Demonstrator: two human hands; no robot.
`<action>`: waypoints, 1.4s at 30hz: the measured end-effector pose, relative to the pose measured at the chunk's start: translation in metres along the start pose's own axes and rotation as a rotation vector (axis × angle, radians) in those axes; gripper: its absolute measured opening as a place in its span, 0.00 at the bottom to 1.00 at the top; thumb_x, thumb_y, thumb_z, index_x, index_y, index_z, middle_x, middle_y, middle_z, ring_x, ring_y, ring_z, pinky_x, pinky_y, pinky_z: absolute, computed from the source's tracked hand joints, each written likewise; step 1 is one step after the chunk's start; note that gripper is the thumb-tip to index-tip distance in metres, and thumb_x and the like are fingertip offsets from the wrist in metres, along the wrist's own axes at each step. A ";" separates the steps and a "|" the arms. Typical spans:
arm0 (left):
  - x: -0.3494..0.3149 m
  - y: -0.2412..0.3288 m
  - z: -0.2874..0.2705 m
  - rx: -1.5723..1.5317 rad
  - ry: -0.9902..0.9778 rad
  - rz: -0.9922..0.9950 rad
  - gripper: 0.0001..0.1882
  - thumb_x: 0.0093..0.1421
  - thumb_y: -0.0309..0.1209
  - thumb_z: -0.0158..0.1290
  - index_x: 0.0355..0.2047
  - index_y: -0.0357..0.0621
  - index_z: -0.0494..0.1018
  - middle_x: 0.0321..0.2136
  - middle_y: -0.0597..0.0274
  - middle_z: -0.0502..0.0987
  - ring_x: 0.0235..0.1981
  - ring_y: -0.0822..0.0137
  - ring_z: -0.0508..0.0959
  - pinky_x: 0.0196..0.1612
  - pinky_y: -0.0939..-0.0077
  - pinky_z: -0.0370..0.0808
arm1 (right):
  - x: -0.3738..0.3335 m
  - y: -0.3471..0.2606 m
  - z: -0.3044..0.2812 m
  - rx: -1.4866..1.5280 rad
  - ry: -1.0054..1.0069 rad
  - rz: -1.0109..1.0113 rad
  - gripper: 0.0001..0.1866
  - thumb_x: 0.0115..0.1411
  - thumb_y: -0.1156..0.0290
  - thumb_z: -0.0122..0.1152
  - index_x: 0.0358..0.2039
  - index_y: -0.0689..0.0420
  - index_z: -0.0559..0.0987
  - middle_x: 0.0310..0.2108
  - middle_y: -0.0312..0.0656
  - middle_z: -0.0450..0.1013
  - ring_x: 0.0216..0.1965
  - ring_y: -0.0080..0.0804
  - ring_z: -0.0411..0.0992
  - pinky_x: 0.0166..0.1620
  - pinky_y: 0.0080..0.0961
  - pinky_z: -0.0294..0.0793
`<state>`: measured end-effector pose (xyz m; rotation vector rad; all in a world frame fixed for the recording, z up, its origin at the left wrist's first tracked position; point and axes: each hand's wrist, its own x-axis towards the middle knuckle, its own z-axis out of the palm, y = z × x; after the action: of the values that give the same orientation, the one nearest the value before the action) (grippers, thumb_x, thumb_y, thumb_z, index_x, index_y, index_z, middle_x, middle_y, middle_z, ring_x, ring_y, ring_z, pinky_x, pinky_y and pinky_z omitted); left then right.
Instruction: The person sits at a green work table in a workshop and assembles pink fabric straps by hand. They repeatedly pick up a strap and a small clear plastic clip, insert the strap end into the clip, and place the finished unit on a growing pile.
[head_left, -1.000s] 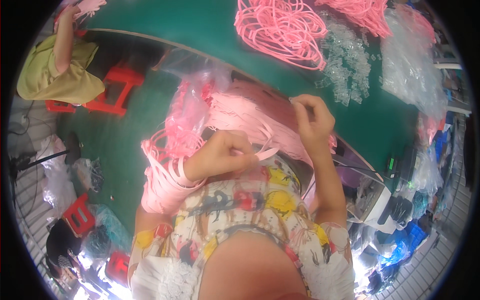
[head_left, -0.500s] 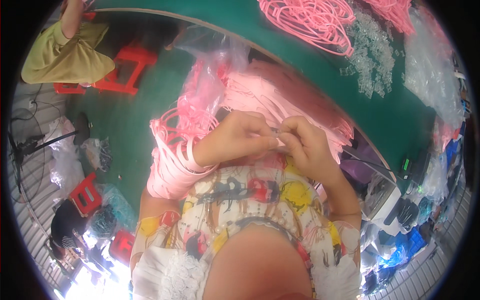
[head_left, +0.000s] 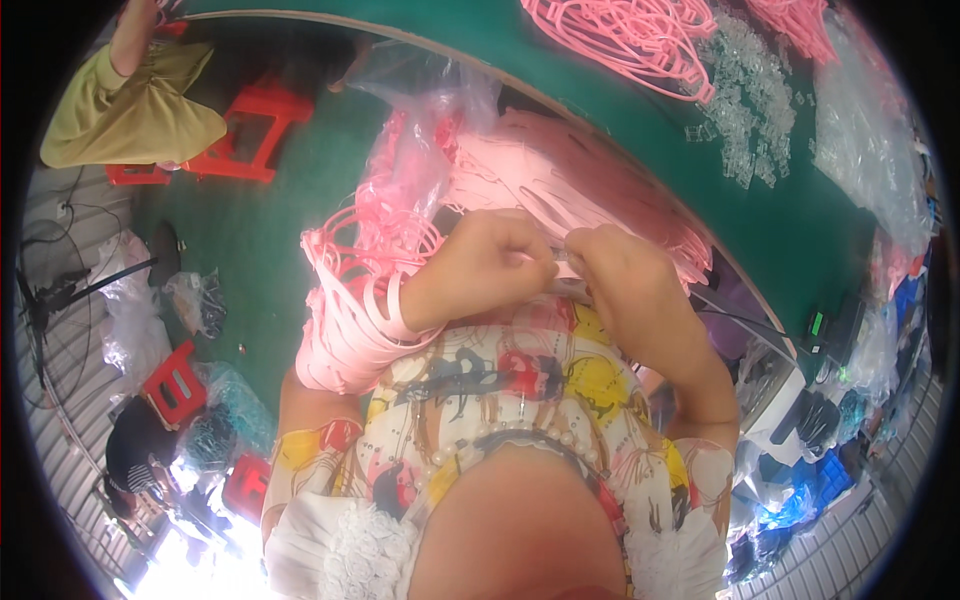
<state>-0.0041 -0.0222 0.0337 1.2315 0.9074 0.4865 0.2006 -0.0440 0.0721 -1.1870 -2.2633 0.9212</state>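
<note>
In front of my chest my left hand (head_left: 485, 262) and my right hand (head_left: 622, 272) come close together, both with fingers closed in a pinch. Something small sits between the fingertips, too hidden to make out. Many looped pink straps (head_left: 345, 340) hang around my left forearm and wrist. Just beyond my hands lies a thick pile of flat pink straps (head_left: 530, 165), partly under the table's edge. On the table are a heap of small clear plastic pieces (head_left: 755, 110) and a tangle of pink strap loops (head_left: 630, 40).
The green table (head_left: 800, 240) curves across the far and right side. A clear plastic bag (head_left: 870, 140) lies on its right part. Red stools (head_left: 260, 130) stand on the green floor at left, near a person in yellow-green clothing (head_left: 130, 115). More bags and bins crowd the right.
My right hand has turned over, its back now facing up, and its elbow has swung slightly outward. My left hand has shifted a little. The straps still hang on my left arm.
</note>
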 end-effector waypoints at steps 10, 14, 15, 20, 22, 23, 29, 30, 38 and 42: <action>0.002 0.001 0.003 -0.243 0.022 -0.136 0.04 0.49 0.23 0.54 0.23 0.33 0.76 0.25 0.62 0.74 0.21 0.74 0.75 0.25 0.80 0.71 | 0.000 0.005 0.017 -0.060 0.165 0.037 0.15 0.44 0.80 0.59 0.36 0.60 0.71 0.27 0.48 0.69 0.27 0.49 0.71 0.28 0.38 0.70; 0.001 -0.005 0.006 -0.101 0.058 -0.034 0.04 0.49 0.24 0.54 0.23 0.35 0.76 0.26 0.60 0.75 0.25 0.73 0.75 0.29 0.79 0.72 | 0.003 0.001 0.005 -0.078 0.037 0.010 0.13 0.45 0.79 0.58 0.35 0.60 0.72 0.26 0.48 0.69 0.27 0.49 0.71 0.28 0.38 0.70; 0.001 -0.007 0.007 -0.044 0.065 0.004 0.04 0.49 0.24 0.55 0.23 0.35 0.76 0.26 0.60 0.75 0.26 0.72 0.75 0.30 0.78 0.72 | 0.004 0.004 0.002 -0.046 -0.001 0.003 0.13 0.45 0.79 0.58 0.34 0.60 0.72 0.26 0.48 0.69 0.28 0.49 0.71 0.29 0.38 0.70; 0.003 -0.003 -0.002 -0.014 -0.057 0.001 0.03 0.51 0.22 0.53 0.24 0.35 0.76 0.25 0.63 0.72 0.26 0.75 0.73 0.29 0.81 0.69 | 0.010 0.026 0.000 0.222 -0.069 -0.002 0.07 0.51 0.75 0.57 0.33 0.61 0.76 0.27 0.47 0.72 0.29 0.47 0.71 0.33 0.37 0.70; 0.003 -0.001 -0.007 -0.117 -0.116 -0.068 0.03 0.51 0.21 0.52 0.24 0.34 0.76 0.24 0.65 0.71 0.24 0.76 0.72 0.27 0.82 0.67 | 0.012 0.032 0.003 0.353 -0.072 -0.002 0.06 0.53 0.74 0.56 0.32 0.61 0.77 0.27 0.47 0.72 0.29 0.46 0.71 0.34 0.36 0.70; 0.003 0.000 -0.009 -0.167 -0.140 -0.121 0.04 0.50 0.21 0.52 0.23 0.34 0.75 0.24 0.64 0.71 0.24 0.76 0.72 0.27 0.82 0.67 | 0.012 0.034 0.005 0.392 -0.075 -0.015 0.06 0.54 0.74 0.56 0.32 0.61 0.77 0.27 0.47 0.73 0.29 0.45 0.71 0.35 0.35 0.70; 0.009 -0.001 -0.017 -0.302 -0.260 -0.190 0.05 0.48 0.22 0.50 0.22 0.33 0.74 0.23 0.63 0.70 0.23 0.74 0.71 0.26 0.82 0.66 | 0.019 0.038 0.000 0.447 -0.179 -0.131 0.07 0.55 0.71 0.57 0.33 0.59 0.77 0.26 0.44 0.72 0.29 0.43 0.71 0.35 0.33 0.69; 0.010 -0.001 -0.018 -0.322 -0.279 -0.193 0.05 0.47 0.22 0.50 0.22 0.33 0.74 0.23 0.64 0.70 0.23 0.74 0.71 0.26 0.82 0.66 | 0.020 0.038 -0.002 0.452 -0.205 -0.151 0.07 0.55 0.71 0.58 0.33 0.59 0.77 0.26 0.44 0.72 0.29 0.43 0.71 0.35 0.33 0.69; 0.011 0.009 -0.021 -0.310 -0.257 -0.245 0.05 0.48 0.23 0.51 0.22 0.35 0.75 0.23 0.64 0.71 0.22 0.75 0.72 0.25 0.83 0.66 | 0.020 0.041 -0.001 0.428 -0.151 -0.101 0.06 0.56 0.72 0.57 0.32 0.60 0.76 0.26 0.45 0.72 0.29 0.42 0.72 0.34 0.32 0.70; 0.010 0.004 -0.018 -0.329 -0.208 -0.197 0.04 0.48 0.20 0.51 0.23 0.35 0.76 0.23 0.64 0.71 0.23 0.75 0.74 0.25 0.83 0.67 | 0.014 0.036 0.006 0.477 -0.059 0.024 0.05 0.56 0.74 0.55 0.31 0.61 0.76 0.26 0.45 0.72 0.29 0.41 0.72 0.34 0.32 0.70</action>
<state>-0.0125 -0.0032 0.0328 0.8656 0.7283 0.3268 0.2094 -0.0193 0.0430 -0.9792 -1.9158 1.4206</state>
